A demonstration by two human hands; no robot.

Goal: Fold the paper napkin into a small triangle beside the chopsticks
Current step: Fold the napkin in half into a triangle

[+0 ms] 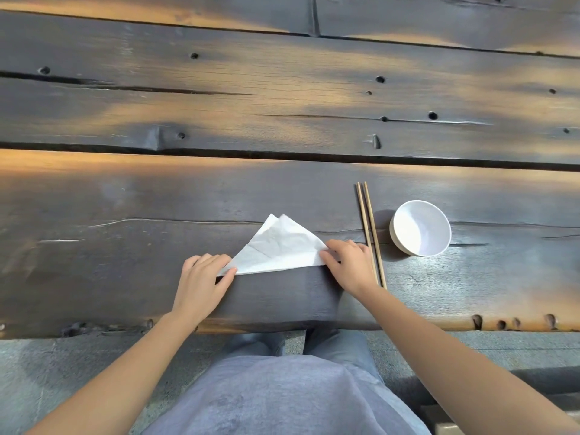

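Note:
A white paper napkin [279, 248] lies on the dark wooden table [125, 199], folded into a wide triangle whose apex points away from me; two layers show slightly offset at the tip. My left hand [201, 284] pinches the napkin's left corner between thumb and fingers. My right hand [350, 265] pinches its right corner. A pair of wooden chopsticks [370, 233] lies straight, pointing away from me, just right of my right hand, whose outer edge touches or overlaps the sticks' near part.
A small white bowl [420, 229] stands right of the chopsticks. The table's front edge [282, 329] runs just above my lap; grey floor shows below it. Cracks and knot holes mark the planks farther away.

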